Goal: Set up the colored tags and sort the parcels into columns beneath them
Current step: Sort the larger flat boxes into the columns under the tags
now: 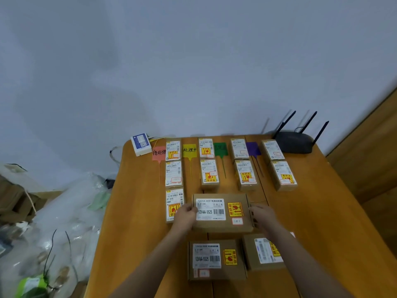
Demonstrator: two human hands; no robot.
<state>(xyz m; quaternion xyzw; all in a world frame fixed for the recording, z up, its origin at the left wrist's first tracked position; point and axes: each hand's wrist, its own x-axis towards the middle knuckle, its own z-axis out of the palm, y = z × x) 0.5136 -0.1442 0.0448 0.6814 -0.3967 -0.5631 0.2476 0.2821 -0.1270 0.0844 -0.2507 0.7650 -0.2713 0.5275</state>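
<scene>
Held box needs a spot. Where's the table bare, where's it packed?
Bare: the wood below the green-tag column and purple-tag column, right of the held box; also the table's right strip and its left strip beside the pink tag. Packed: the back row between tags, and the near edge, with two boxes under the forearms.

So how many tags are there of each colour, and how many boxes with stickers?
Red tags: 1
Yellow tags: 1
Green tags: 1
Purple tags: 1
Parcels: 12, counting the one held between the left hand and the right hand
Total: 16
</scene>
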